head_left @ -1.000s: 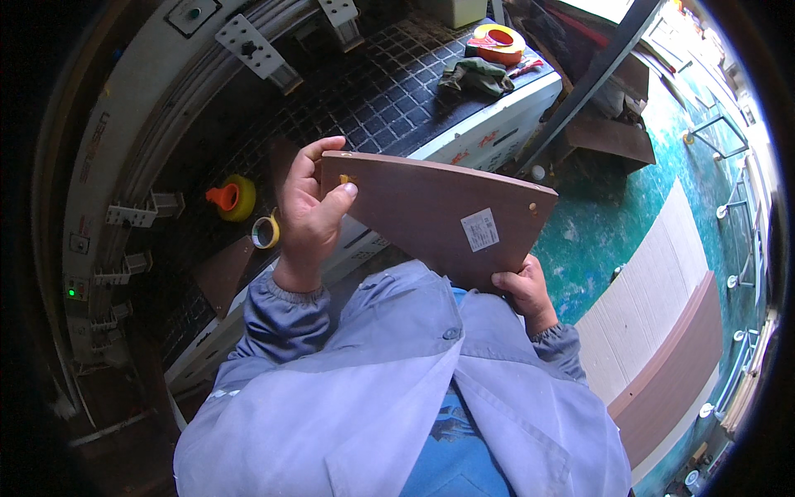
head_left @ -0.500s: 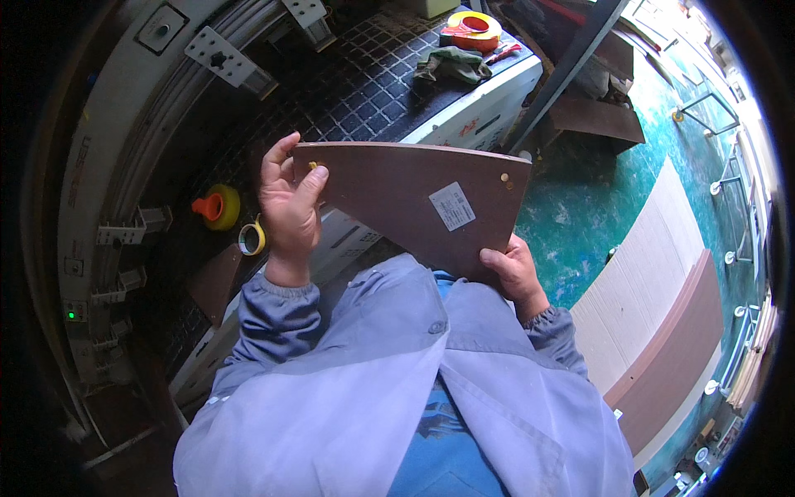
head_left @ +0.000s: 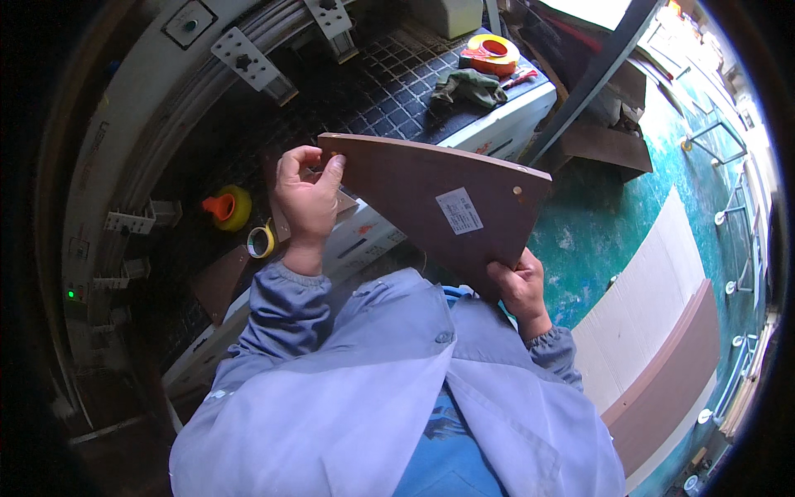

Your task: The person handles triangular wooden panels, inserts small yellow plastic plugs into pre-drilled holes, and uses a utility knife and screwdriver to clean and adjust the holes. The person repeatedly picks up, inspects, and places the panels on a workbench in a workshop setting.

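Between my two hands I hold a brown wooden panel (head_left: 414,199) that narrows toward my body, with a white label (head_left: 459,210) on its upper face. My left hand (head_left: 313,195) grips the far left corner, its thumb near a small round hole. At the near right edge my right hand (head_left: 522,286) is closed round the panel, thumb on top and the other fingers partly hidden beneath. Another small round fitting or hole shows near the far right corner. The panel is tilted, so its far edge shows.
A black grid-patterned machine bed (head_left: 381,91) lies ahead, carrying tape rolls (head_left: 494,51) and a dark green glove or cloth (head_left: 469,87). At left are another yellow tape roll (head_left: 262,240) and a brown board (head_left: 222,282). Stacked brown panels (head_left: 662,381) lie on cardboard (head_left: 638,286) at right.
The panel has tilted, showing more of its far edge. My left thumb has shifted at the corner, and the small yellowish piece beside it is no longer plainly visible. The view has shifted slightly.
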{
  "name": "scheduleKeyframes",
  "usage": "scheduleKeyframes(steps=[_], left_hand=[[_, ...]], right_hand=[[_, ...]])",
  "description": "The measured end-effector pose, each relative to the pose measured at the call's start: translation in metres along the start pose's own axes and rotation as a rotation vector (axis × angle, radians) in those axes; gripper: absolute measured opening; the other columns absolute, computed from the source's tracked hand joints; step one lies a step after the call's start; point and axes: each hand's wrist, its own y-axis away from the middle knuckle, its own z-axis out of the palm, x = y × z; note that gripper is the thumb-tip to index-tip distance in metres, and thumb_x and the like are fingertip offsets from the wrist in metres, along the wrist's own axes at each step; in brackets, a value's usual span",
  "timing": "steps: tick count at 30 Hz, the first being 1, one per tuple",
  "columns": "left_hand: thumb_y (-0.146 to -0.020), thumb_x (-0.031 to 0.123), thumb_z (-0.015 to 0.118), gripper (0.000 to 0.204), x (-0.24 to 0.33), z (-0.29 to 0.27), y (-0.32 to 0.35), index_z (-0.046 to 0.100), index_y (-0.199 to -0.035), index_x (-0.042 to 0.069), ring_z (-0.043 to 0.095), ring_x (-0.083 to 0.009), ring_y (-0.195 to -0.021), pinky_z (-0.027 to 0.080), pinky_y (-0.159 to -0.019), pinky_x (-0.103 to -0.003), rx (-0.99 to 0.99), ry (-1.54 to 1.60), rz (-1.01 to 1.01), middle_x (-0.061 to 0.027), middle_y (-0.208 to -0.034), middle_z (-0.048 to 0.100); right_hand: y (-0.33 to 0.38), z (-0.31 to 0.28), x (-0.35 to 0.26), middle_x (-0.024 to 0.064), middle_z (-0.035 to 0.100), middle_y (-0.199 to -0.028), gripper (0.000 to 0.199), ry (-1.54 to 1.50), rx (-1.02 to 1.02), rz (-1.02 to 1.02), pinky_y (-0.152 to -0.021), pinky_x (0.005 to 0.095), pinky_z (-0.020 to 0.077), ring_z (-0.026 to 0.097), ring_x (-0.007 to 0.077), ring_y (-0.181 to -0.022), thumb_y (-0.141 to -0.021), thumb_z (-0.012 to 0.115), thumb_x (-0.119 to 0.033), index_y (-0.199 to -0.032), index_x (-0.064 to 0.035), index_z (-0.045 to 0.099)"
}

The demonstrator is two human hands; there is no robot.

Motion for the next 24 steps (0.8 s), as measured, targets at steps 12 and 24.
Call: scheduleKeyframes(steps=[12, 24], left_hand=[[-0.091, 0.009, 0.073, 0.009, 0.017, -0.001, 0.001, 0.067, -0.088, 0.003, 0.067, -0.0241, -0.08, 0.055, -0.066, -0.034, -0.001, -0.411, 0.201, -0.0119, -0.096, 0.066], [-0.096, 0.012, 0.069, 0.011, 0.017, -0.005, 0.003, 0.063, -0.092, 0.004, 0.063, -0.0152, -0.071, 0.054, -0.064, -0.031, 0.005, -0.166, 0.155, -0.0064, -0.082, 0.066]], right_hand=[[0.009, 0.007, -0.018, 0.009, 0.072, -0.117, 0.031, -0.005, -0.006, -0.115, -0.088, 0.0306, 0.0575, 0.067, 0.0148, -0.101, -0.094, 0.072, 0.0, -0.124, 0.0031, 0.065], [0.012, 0.005, -0.01, 0.0094, 0.072, -0.119, 0.032, -0.013, 0.049, -0.081, -0.094, 0.0322, 0.0532, 0.066, 0.0164, -0.104, -0.091, 0.07, 0.0, -0.123, 0.0031, 0.066]])
